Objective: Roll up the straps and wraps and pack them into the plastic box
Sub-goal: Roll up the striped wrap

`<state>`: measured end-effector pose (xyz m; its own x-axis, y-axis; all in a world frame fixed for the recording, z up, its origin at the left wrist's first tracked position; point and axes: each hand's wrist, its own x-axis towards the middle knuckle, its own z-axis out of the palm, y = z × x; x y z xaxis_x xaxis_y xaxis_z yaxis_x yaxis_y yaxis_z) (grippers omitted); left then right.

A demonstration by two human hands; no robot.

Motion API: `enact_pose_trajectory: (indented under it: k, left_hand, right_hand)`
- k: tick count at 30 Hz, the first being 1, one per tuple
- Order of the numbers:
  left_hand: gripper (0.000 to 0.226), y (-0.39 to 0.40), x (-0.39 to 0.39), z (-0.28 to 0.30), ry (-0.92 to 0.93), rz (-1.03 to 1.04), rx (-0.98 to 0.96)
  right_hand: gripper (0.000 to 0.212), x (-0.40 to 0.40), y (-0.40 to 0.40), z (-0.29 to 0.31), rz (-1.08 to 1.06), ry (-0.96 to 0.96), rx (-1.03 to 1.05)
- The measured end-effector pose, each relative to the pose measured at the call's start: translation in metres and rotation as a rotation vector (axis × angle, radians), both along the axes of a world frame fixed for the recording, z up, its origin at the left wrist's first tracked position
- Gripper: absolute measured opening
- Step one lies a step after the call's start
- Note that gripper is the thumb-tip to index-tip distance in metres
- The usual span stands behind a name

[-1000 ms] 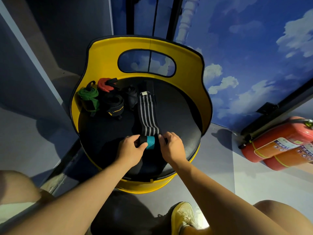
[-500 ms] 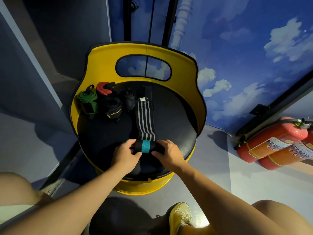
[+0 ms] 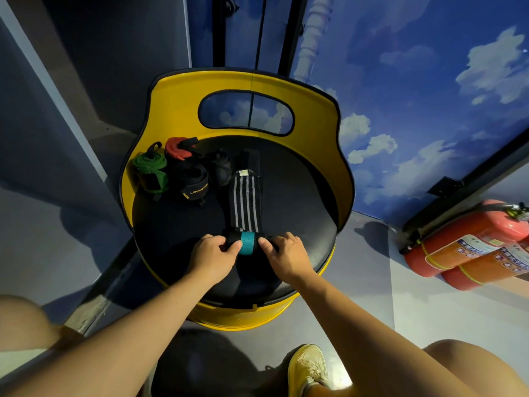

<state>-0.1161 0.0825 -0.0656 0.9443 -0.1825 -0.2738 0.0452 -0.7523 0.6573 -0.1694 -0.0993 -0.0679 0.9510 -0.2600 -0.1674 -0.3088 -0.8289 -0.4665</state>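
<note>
A black wrap with grey stripes (image 3: 245,203) lies along the black seat of a yellow barrel chair (image 3: 320,156). Its near end is rolled into a small roll with a teal band (image 3: 246,243). My left hand (image 3: 213,257) pinches the roll's left end and my right hand (image 3: 283,253) pinches its right end. At the seat's back left sit rolled wraps: a green one (image 3: 150,170), a red one (image 3: 177,149), a black one with yellow lettering (image 3: 192,184) and a dark one (image 3: 221,166). No plastic box is in view.
Two red fire extinguishers (image 3: 469,247) lie on the floor at the right by a sky-painted wall. My yellow shoe (image 3: 307,368) is on the grey floor below the chair. My knees show at the lower corners.
The roll has grown a little as both hands turned it up the striped wrap, so the flat part is shorter. The camera view shifted slightly.
</note>
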Motion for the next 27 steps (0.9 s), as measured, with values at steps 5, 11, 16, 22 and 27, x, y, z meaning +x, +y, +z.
enact_pose_trajectory:
  k: [5,11,16,22,27]
  left_hand:
    - [0.032,-0.004,0.005,0.0,0.037,0.114,-0.175]
    - [0.061,0.006,0.009,-0.005,0.028,-0.017,-0.23]
    - [0.056,0.014,0.012,-0.007,0.039,-0.046,-0.278]
    - [0.051,0.018,0.008,-0.002,0.098,-0.03,-0.409]
    - [0.041,0.023,0.008,-0.003,0.104,-0.079,-0.421]
  right_hand:
    - [0.048,0.008,0.0,0.003,-0.04,-0.048,0.213]
    - [0.04,0.011,-0.006,0.007,0.039,-0.035,0.215]
    - [0.04,0.008,-0.008,0.008,0.037,-0.006,0.262]
    - [0.041,0.007,-0.013,0.011,0.008,0.041,0.341]
    - [0.033,0.012,-0.018,0.015,0.01,0.106,0.38]
